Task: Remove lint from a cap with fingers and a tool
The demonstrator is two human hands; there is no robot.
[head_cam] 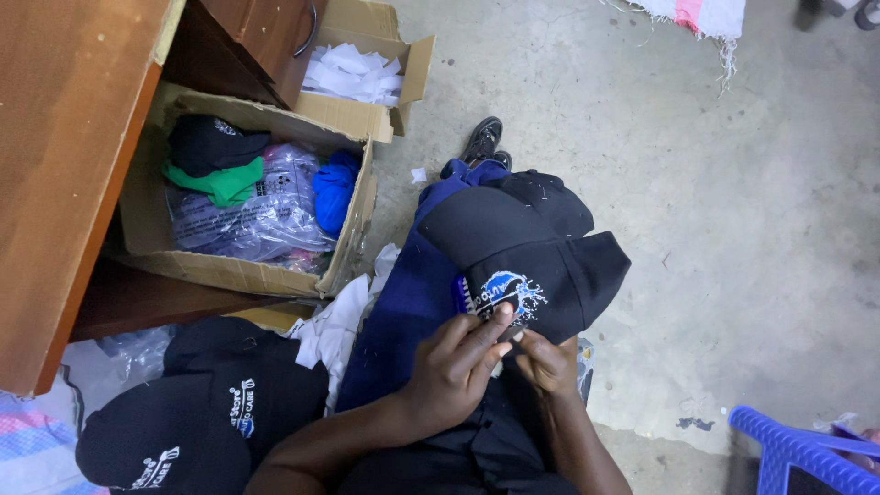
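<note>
We see even, soft overhead light on the concrete floor (733, 211); dark caps swallow detail, and edges bend slightly.

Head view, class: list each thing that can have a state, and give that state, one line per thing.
black cap, on the lap, held at its embroidered front by both hands
left hand, fingers pressing the cap's front
right hand, pinching the cap's edge
large cardboard box, flaps open, holding bagged clothes
small cardboard box, open, holding white scraps
black caps, piled on the floor
</note>
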